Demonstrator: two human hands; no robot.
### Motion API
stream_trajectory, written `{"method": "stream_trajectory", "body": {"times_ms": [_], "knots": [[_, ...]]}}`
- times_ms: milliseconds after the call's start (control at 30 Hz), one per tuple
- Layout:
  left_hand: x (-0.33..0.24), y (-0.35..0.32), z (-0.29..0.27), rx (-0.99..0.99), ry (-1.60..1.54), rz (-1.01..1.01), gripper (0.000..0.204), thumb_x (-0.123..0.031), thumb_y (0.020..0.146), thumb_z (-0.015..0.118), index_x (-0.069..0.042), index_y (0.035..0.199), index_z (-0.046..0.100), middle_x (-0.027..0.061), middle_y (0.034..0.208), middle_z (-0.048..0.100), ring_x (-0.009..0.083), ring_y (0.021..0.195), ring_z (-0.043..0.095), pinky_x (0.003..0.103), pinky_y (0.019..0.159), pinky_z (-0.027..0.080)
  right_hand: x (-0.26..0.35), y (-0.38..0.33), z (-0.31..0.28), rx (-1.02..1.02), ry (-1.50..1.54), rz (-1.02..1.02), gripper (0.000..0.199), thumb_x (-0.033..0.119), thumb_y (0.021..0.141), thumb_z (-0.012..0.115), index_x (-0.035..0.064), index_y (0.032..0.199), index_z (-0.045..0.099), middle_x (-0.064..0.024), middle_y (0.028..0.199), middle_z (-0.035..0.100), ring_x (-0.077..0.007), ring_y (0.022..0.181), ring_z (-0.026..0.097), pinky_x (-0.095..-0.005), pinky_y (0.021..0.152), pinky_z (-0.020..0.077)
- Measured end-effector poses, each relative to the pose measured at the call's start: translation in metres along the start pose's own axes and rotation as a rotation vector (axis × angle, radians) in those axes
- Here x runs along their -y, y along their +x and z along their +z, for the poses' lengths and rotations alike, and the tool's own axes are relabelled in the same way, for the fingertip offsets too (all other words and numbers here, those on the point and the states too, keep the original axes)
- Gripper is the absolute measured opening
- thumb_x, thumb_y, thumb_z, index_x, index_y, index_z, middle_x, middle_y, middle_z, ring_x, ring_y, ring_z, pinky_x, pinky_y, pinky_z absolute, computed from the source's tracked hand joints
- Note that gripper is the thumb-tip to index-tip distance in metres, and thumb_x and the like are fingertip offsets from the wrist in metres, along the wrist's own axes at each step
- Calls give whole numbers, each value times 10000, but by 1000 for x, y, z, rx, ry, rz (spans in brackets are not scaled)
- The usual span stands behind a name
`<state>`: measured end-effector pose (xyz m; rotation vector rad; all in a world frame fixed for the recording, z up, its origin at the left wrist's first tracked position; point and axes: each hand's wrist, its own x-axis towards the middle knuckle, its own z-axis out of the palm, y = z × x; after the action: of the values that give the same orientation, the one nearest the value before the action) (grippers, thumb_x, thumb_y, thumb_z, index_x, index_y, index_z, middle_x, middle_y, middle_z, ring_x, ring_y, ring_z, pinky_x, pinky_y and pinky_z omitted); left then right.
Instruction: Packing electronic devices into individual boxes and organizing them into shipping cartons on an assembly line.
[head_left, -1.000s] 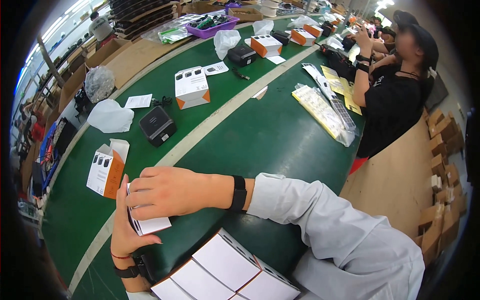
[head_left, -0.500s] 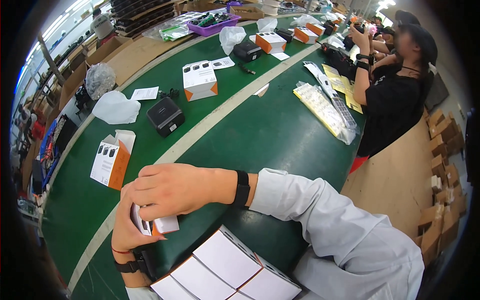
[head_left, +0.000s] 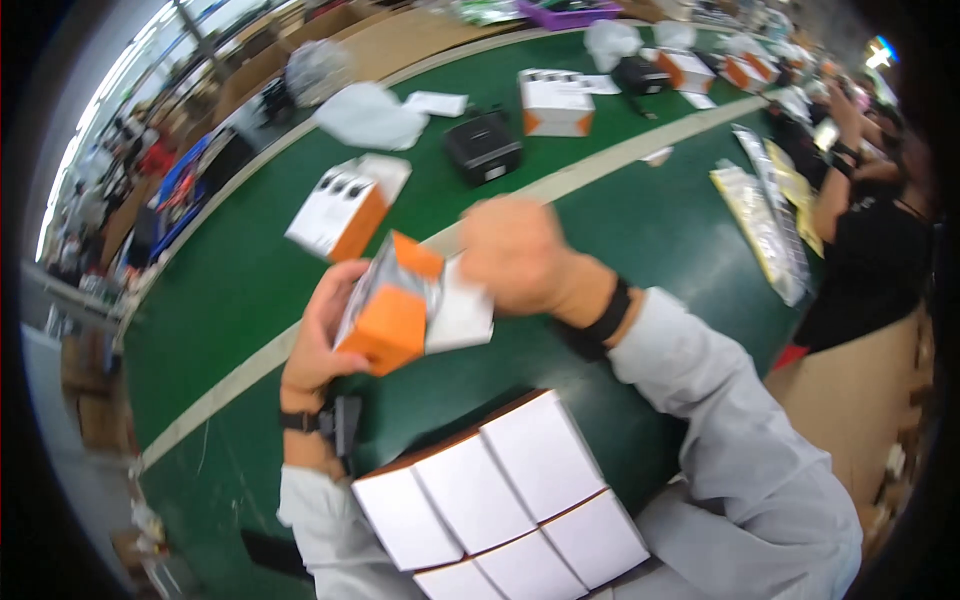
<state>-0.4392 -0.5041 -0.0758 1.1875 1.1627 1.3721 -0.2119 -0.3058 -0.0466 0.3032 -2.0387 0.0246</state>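
My left hand [head_left: 322, 325] is wrapped round a small white-and-orange cardboard box [head_left: 385, 330], thumb on its near side. The box is tilted, its end open and its flaps spread; greyish plastic shows inside. Just right of the open end, by the white flap [head_left: 462, 312], is my right hand [head_left: 515, 255]. It is smeared by motion, so its fingers and anything in them cannot be made out. Below my hands, close to me, several white boxes [head_left: 475, 495] with orange edges stand packed together in rows.
On the green table beyond stand an open white-and-orange box [head_left: 340, 212], a black device [head_left: 482, 147], a plastic bag [head_left: 370, 117] and another printed box [head_left: 556, 104]. Bagged strips [head_left: 755, 225] lie at the right, near a co-worker in black [head_left: 870, 260]. A pale line [head_left: 580, 180] crosses the table.
The box in my left hand has been turned and its flaps now stand open. My right hand has come off its top and moved right. The whole view has swung left.
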Motion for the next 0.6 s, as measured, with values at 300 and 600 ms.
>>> {"method": "stream_trajectory", "body": {"times_ms": [300, 600], "knots": [[0, -17, -21, -36, 428, 87, 1248, -124, 477, 965, -49, 1557, 345, 105, 1485, 471, 214, 1375, 464, 334, 1176, 321, 8, 3, 14, 448, 231, 88, 275, 109, 656, 792, 141, 890, 652, -11, 971, 607, -214, 924, 586, -378, 800, 434], [-48, -31, -24, -341, 612, 398, 1021, -257, 544, 954, -53, 1413, 459, 156, 1416, 504, 280, 1304, 522, 385, 1124, 400, 5, 11, 32, 685, 619, 628, 485, 240, 837, 787, 104, 1293, 691, -132, 1583, 439, -388, 1454, 350, -474, 1191, 303]]}}
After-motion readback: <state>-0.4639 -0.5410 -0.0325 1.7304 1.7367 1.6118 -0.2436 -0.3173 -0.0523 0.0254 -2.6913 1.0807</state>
